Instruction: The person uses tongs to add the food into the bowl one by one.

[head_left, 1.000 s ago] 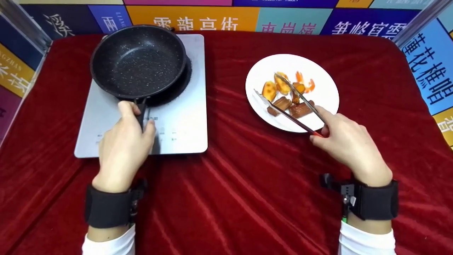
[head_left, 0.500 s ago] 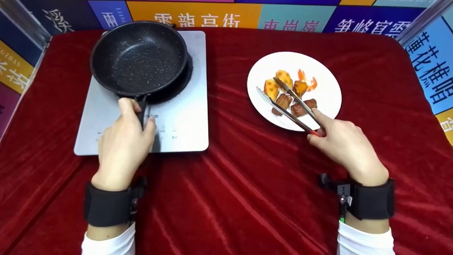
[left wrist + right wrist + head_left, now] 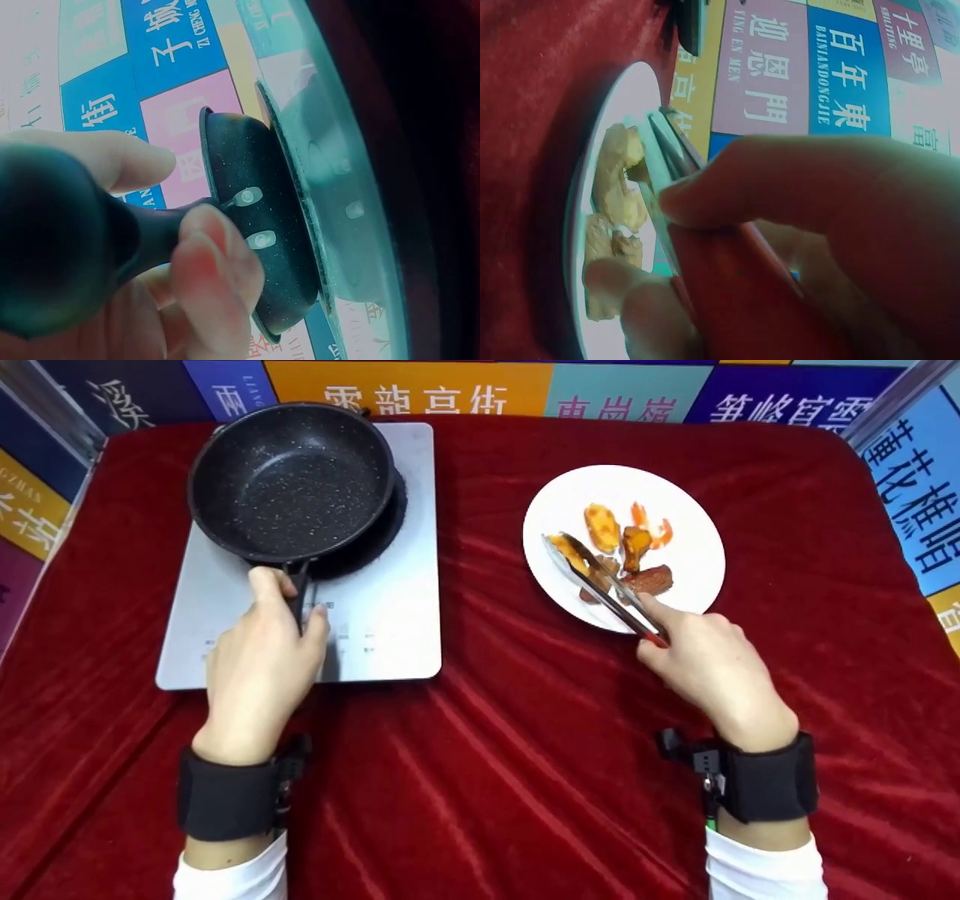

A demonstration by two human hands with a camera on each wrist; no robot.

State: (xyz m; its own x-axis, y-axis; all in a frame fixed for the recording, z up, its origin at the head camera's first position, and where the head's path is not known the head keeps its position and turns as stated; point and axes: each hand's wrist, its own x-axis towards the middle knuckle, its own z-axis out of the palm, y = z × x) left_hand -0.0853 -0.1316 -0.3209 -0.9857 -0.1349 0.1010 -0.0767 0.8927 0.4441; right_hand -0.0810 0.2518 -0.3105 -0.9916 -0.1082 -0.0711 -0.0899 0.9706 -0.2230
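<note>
Squeezed nearly together, the tongs [image 3: 600,581] sit in the right hand [image 3: 701,667], whose thumb and fingers pinch the red-tipped handle end, and their metal tips close on a yellow-orange piece of food [image 3: 562,546] at about nine o'clock on the white plate [image 3: 675,491]. The tips look clamped on that piece, though whether it has left the plate cannot be told from the head view (the right wrist view shows only the two blades running close over pale chunks). Holding the tongs far back at the handle gives reach across the plate while the hand stays off the food. Other pieces lie nearby: another yellow one [image 3: 602,526] towards twelve o'clock of the gripped piece, an orange chunk [image 3: 636,544] and a shrimp [image 3: 652,526] towards two o'clock, and a brown sausage piece [image 3: 651,580] at about four o'clock. Across the red cloth [image 3: 487,750], at nine o'clock from the plate, the left hand [image 3: 259,675] wraps its fingers and thumb round the dark handle [image 3: 298,592] of the black speckled pan [image 3: 289,480], probably to steady it. The pan sits on the silver induction cooker [image 3: 390,615], its handle pointing to six o'clock, towards the person, and its bowl holds nothing visible.
</note>
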